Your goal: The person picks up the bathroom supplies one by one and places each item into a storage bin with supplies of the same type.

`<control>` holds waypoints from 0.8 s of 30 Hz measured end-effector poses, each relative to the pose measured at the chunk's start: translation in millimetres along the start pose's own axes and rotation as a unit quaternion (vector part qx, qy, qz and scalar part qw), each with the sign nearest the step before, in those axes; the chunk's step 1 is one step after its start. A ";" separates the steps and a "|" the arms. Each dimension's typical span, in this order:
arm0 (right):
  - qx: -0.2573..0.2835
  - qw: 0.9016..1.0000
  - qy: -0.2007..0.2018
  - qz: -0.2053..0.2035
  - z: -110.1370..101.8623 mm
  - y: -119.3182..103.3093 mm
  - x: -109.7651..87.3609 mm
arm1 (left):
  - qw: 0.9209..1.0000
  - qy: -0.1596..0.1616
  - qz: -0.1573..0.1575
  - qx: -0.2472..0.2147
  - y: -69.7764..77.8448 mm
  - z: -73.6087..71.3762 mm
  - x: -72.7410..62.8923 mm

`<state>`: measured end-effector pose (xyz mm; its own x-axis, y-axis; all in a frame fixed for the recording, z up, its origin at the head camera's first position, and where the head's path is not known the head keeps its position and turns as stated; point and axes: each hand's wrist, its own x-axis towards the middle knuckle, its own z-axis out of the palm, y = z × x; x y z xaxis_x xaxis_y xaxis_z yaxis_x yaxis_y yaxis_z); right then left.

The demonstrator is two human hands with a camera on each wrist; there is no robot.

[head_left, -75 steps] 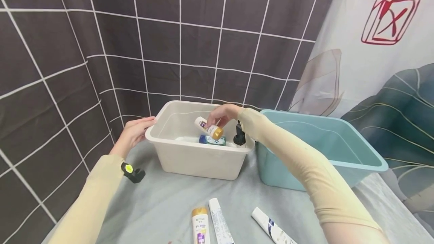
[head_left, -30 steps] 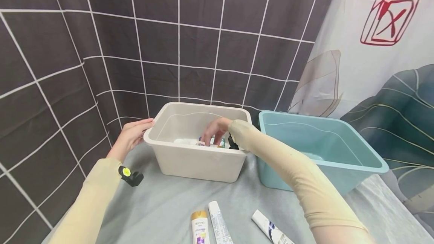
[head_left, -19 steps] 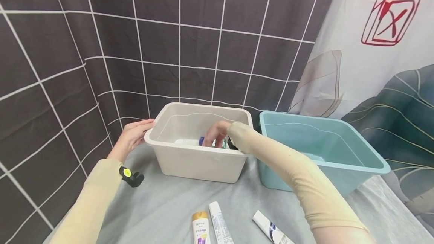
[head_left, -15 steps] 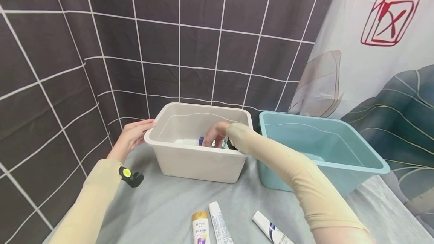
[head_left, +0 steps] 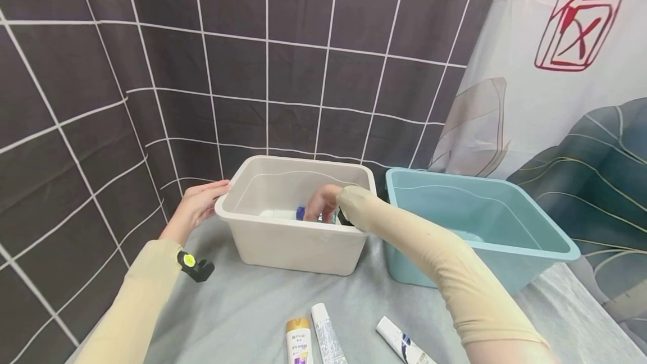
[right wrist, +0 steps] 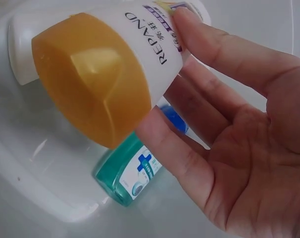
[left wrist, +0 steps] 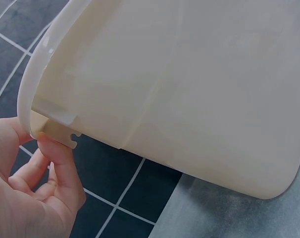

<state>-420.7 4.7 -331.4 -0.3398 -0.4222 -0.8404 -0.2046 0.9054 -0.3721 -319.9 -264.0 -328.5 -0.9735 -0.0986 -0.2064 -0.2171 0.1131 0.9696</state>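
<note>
My left hand [head_left: 199, 204] pinches the left end of the beige bin's rim [left wrist: 28, 94], seen close up in the left wrist view. My right hand [head_left: 319, 204] reaches inside the beige bin [head_left: 298, 249]. In the right wrist view it holds a white shampoo bottle [right wrist: 125, 64] with a gold cap, thumb on the label and fingers underneath. The bottle is tilted, cap toward the camera, and hidden in the head view. Below it lies a green bottle [right wrist: 140, 166] with a white label and blue cap [head_left: 300, 213], on the bin's floor.
A blue bin [head_left: 480, 201] stands right of the beige one, under my right forearm. On the grey cloth in front lie another gold-capped shampoo bottle [head_left: 299, 344] and two white tubes, one beside it [head_left: 327, 336], one farther right [head_left: 404, 344]. A dark checked curtain [head_left: 298, 72] hangs behind.
My right hand has lowered the shampoo bottle from near the rim down into the beige bin, out of the head view's sight. Lately it has barely moved. The left hand stays at the rim.
</note>
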 end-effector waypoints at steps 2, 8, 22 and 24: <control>-0.002 1.000 0.001 0.003 0.3 0.5 0.7 | 1.000 0.000 0.000 -0.002 -0.1 0.4 -0.4; 0.009 1.000 0.006 0.007 2.1 0.0 -0.3 | 1.000 -0.001 0.004 -0.008 -0.1 0.2 -0.9; 0.018 0.999 0.037 0.011 2.6 -5.1 -5.5 | 1.000 -0.003 0.006 -0.011 -0.8 -0.6 -1.1; 0.017 0.999 0.045 0.004 1.7 -4.6 -6.6 | 1.000 -0.005 0.007 -0.015 -0.8 -0.6 -0.9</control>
<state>-416.0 3.3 -324.8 -0.4236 -0.4155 -0.8049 -0.1708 0.9093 -0.3795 -318.8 -264.7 -329.1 -0.9771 -0.0882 -0.1934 -0.2009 0.0855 0.9759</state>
